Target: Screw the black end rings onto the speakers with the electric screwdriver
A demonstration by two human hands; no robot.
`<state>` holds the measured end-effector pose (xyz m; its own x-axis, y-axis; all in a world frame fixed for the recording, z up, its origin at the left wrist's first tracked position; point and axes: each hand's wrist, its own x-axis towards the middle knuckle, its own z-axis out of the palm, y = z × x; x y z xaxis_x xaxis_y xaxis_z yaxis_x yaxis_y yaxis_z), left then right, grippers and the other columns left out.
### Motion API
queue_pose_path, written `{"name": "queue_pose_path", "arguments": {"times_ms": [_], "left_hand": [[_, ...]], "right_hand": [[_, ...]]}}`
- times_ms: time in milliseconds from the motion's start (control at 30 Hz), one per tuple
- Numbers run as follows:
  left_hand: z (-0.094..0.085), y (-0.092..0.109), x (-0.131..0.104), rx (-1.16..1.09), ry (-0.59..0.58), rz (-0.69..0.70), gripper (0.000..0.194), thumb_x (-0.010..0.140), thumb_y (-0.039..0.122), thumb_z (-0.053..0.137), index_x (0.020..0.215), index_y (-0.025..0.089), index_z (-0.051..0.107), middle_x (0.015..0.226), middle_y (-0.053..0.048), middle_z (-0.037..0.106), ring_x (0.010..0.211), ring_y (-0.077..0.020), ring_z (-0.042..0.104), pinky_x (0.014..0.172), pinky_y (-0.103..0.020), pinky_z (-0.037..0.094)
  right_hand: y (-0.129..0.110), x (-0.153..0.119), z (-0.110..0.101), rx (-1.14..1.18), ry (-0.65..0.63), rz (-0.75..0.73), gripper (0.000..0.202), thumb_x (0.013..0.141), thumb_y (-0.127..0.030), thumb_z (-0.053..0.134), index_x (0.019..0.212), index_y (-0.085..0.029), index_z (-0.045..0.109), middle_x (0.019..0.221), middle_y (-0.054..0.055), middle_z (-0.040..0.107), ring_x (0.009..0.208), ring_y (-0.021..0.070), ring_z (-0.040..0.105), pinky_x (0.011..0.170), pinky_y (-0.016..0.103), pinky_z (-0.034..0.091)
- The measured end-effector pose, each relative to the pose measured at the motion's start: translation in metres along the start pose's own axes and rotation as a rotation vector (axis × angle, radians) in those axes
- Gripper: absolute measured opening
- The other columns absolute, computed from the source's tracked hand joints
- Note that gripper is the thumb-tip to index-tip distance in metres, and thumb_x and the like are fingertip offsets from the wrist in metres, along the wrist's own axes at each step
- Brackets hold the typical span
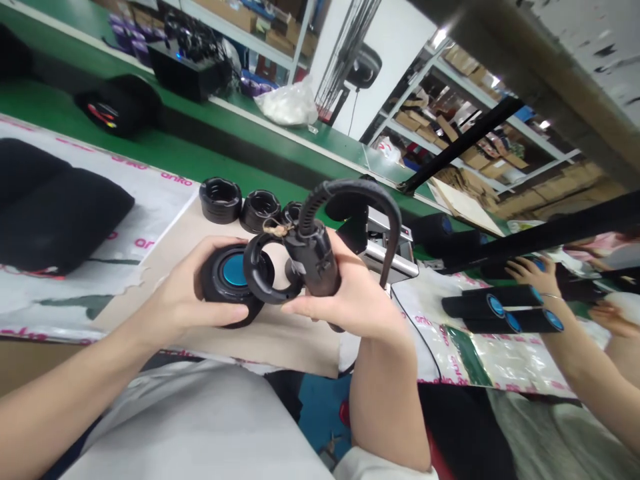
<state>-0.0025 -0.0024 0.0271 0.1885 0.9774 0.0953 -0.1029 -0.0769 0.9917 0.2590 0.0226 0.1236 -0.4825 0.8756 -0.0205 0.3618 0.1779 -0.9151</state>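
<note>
My left hand (187,290) is wrapped round a black round speaker-like cylinder (233,270) with a blue disc in its top face. My right hand (363,297) grips a black corded electric screwdriver (317,263), seen from its cable end, with its tip mostly hidden. A black ring (251,283) at the screwdriver's top overlaps the right side of the cylinder in view; whether they touch I cannot tell. Just beyond both hands, black notched rings (220,200) stand in a row on a beige sheet (175,257).
Black fabric-covered pieces (60,207) lie at left on printed wrapping. A silver-and-black device (387,247) stands right of my right hand. Farther right, a co-worker's hand (535,270) is by black cylinders (500,310) with blue ends. Behind runs a green bench (190,157).
</note>
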Motion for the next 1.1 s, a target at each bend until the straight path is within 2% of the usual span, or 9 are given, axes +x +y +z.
{"name": "queue_pose_path", "arguments": {"times_ms": [133, 233, 333, 400, 533, 633, 733, 900, 1100], "left_hand": [[0.001, 0.009, 0.01, -0.202, -0.047, -0.167, 0.076, 0.056, 0.025, 0.106, 0.124, 0.026, 0.072, 0.117, -0.001, 0.082, 0.114, -0.0262, 0.075, 0.09, -0.027, 0.061], [0.001, 0.015, 0.015, -0.218, -0.088, -0.228, 0.077, 0.051, 0.022, 0.105, 0.121, 0.022, 0.073, 0.118, -0.002, 0.081, 0.114, -0.0271, 0.074, 0.087, -0.026, 0.06], [-0.003, 0.016, 0.018, -0.167, -0.208, -0.209, 0.08, 0.057, 0.023, 0.105, 0.129, 0.022, 0.072, 0.127, -0.004, 0.079, 0.116, -0.0281, 0.075, 0.089, -0.028, 0.063], [-0.006, 0.015, 0.018, -0.072, -0.268, -0.159, 0.072, 0.064, 0.026, 0.103, 0.129, 0.021, 0.072, 0.123, -0.005, 0.081, 0.109, -0.0283, 0.078, 0.087, -0.032, 0.066], [-0.009, 0.01, 0.018, 0.085, -0.244, -0.075, 0.055, 0.07, 0.025, 0.099, 0.119, 0.018, 0.076, 0.111, -0.005, 0.081, 0.099, -0.0284, 0.08, 0.078, -0.032, 0.069], [-0.009, 0.008, 0.019, 0.068, -0.278, -0.06, 0.052, 0.07, 0.024, 0.098, 0.118, 0.018, 0.078, 0.107, -0.005, 0.082, 0.103, -0.0307, 0.081, 0.084, -0.036, 0.07], [-0.009, 0.005, 0.02, 0.039, -0.321, -0.045, 0.054, 0.071, 0.029, 0.1, 0.119, 0.016, 0.08, 0.102, -0.006, 0.083, 0.1, -0.0302, 0.081, 0.083, -0.036, 0.07], [-0.012, -0.001, 0.02, 0.0, -0.307, 0.0, 0.077, 0.064, 0.044, 0.108, 0.128, 0.015, 0.077, 0.11, -0.007, 0.084, 0.103, -0.0291, 0.079, 0.091, -0.037, 0.068], [-0.013, -0.002, 0.017, -0.004, -0.279, -0.015, 0.085, 0.065, 0.047, 0.109, 0.136, 0.017, 0.072, 0.13, -0.012, 0.08, 0.117, -0.0341, 0.077, 0.102, -0.044, 0.065]], "right_hand": [[0.002, 0.0, 0.0, 0.004, -0.07, 0.002, 0.089, 0.076, -0.029, 0.099, 0.155, -0.032, 0.057, 0.151, 0.002, 0.067, 0.142, 0.0262, 0.067, 0.121, 0.04, 0.06], [0.001, 0.01, -0.002, -0.077, -0.128, -0.069, 0.088, 0.078, -0.029, 0.097, 0.156, -0.032, 0.056, 0.154, 0.0, 0.065, 0.144, 0.0246, 0.065, 0.117, 0.034, 0.06], [-0.001, 0.024, -0.004, -0.111, -0.243, -0.159, 0.085, 0.081, -0.032, 0.094, 0.156, -0.028, 0.054, 0.156, 0.002, 0.063, 0.144, 0.0246, 0.064, 0.122, 0.038, 0.056], [-0.003, 0.032, -0.004, -0.142, -0.323, -0.207, 0.085, 0.084, -0.032, 0.091, 0.159, -0.026, 0.052, 0.161, 0.003, 0.061, 0.145, 0.0246, 0.063, 0.125, 0.04, 0.052], [-0.011, 0.04, -0.001, -0.205, -0.402, -0.214, 0.088, 0.087, -0.029, 0.086, 0.164, -0.024, 0.046, 0.167, 0.003, 0.057, 0.147, 0.0241, 0.061, 0.128, 0.038, 0.049], [-0.019, 0.039, 0.0, -0.265, -0.415, -0.152, 0.088, 0.086, -0.029, 0.085, 0.165, -0.025, 0.045, 0.164, 0.005, 0.059, 0.143, 0.0262, 0.064, 0.122, 0.042, 0.054], [-0.029, 0.035, 0.002, -0.326, -0.395, -0.084, 0.085, 0.085, -0.026, 0.083, 0.163, -0.026, 0.049, 0.157, 0.004, 0.064, 0.137, 0.0259, 0.067, 0.117, 0.042, 0.057], [-0.039, 0.025, 0.006, -0.365, -0.296, 0.018, 0.088, 0.084, -0.026, 0.081, 0.165, -0.032, 0.048, 0.153, 0.002, 0.068, 0.129, 0.0277, 0.072, 0.106, 0.042, 0.062], [-0.032, 0.025, 0.002, -0.314, -0.265, -0.053, 0.083, 0.082, -0.03, 0.088, 0.157, -0.035, 0.055, 0.15, -0.001, 0.069, 0.132, 0.0284, 0.071, 0.108, 0.041, 0.063]]}}
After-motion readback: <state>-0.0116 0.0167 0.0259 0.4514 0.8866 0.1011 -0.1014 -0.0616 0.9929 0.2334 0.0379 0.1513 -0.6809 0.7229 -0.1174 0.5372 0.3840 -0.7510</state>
